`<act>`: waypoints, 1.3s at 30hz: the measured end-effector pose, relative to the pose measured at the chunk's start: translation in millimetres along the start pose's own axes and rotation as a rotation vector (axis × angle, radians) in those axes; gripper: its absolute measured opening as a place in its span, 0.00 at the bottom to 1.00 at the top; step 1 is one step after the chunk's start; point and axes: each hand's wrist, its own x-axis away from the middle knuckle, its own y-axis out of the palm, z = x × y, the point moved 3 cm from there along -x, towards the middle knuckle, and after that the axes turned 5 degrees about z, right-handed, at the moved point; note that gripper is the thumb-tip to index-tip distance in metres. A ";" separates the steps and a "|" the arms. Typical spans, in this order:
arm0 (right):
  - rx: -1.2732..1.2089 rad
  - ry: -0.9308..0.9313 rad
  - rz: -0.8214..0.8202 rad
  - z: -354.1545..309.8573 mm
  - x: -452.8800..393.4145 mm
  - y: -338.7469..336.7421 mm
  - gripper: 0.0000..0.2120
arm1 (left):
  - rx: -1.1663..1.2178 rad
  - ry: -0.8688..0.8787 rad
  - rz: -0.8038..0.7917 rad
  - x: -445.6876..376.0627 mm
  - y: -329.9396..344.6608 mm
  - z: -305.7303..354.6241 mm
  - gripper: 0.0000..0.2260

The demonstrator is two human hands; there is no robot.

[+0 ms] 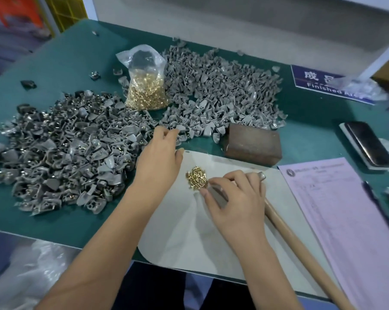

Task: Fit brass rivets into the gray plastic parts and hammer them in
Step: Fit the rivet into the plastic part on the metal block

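Left hand (161, 153) extended to near edge of unriveted gray parts heap (220, 90), fingers curled at one part; grasp not confirmed. Right hand (233, 195) curled, fingertips pinching at loose brass rivets (196, 177) piled on white sheet (189, 238); whether rivet is held cannot be told. Hammer handle (300, 249) partly covered by right hand. Brown block (252, 143) just beyond. Riveted parts heap (61, 148) at left, rivet bag (145, 86) behind. Rivets judged light, stiff, slippery, roll-prone: pinch shank. Parts judged rigid, light: grip by edges.

We read "Finished Ar…" in white on blue sign (330, 86) at bench (66, 63) far edge; Chinese characters above, cut off. Pink form (350, 220) print illegible.
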 end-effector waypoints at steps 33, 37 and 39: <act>-0.476 0.345 0.333 13.9 -3.9 -14.5 0.07 | 0.379 0.230 -0.069 -47.0 30.7 95.5 0.10; -0.541 0.378 0.316 14.8 -1.3 -16.5 0.05 | 0.214 0.320 -0.068 -57.5 48.8 103.2 0.10; -0.567 0.408 0.295 17.3 -1.0 -15.0 0.06 | 0.232 0.339 -0.071 -59.4 53.9 101.9 0.10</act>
